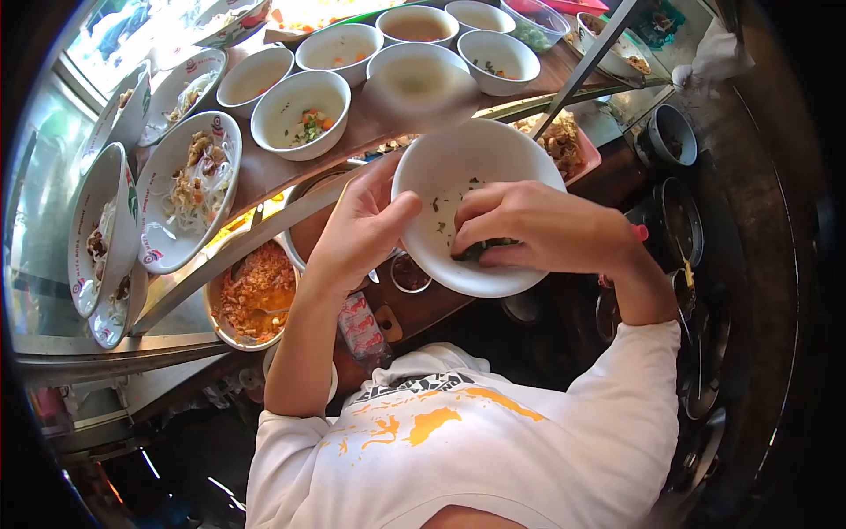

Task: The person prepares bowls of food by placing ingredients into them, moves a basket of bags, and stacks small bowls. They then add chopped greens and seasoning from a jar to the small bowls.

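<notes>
My left hand point(366, 220) grips the left rim of a white bowl point(476, 150), its thumb over the edge and its other fingers hidden beneath. The bowl is tilted toward me. Inside it, the fingers of my right hand point(520, 227) are bent together around chopped green herbs point(483, 247) near the lower wall. Loose green bits stick to the bowl's inner side. Beyond it, on a wooden shelf, stands a white bowl point(304, 119) with herbs and orange pieces at its bottom.
More bowls point(344, 51) stand in rows on the shelf point(264, 181). Tilted noodle bowls point(189, 189) are at the left. A metal frame bar point(203, 264) crosses below them, near a pot of red-orange food point(256, 295). Pans point(679, 220) hang or stand at the right.
</notes>
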`<act>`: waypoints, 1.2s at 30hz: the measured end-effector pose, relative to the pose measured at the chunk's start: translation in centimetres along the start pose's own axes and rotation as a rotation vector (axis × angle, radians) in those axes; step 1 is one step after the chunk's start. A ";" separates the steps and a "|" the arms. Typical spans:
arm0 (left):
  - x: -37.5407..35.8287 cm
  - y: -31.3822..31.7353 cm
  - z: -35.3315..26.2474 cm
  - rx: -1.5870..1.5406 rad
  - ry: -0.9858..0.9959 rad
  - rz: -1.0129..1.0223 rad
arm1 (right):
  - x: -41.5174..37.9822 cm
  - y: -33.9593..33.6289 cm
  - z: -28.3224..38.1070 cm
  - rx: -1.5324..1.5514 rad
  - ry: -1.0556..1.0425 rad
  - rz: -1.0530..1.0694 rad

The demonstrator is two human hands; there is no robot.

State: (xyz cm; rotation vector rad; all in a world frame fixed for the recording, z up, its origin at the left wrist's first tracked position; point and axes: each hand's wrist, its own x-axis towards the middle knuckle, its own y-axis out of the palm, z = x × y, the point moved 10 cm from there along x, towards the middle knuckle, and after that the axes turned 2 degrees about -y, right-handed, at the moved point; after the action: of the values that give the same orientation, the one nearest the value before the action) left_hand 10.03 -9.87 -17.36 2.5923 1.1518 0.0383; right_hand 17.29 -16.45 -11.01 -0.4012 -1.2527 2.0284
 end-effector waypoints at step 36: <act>-3.7 -4.2 -1.4 0.234 0.181 -0.202 | 6.3 -16.4 -6.7 -0.254 0.191 -0.621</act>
State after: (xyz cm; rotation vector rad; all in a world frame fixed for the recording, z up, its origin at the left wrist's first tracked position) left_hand 4.25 -9.57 -16.90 2.7008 1.5636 0.1020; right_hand 23.43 -3.04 0.64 -0.2694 -1.3157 1.2877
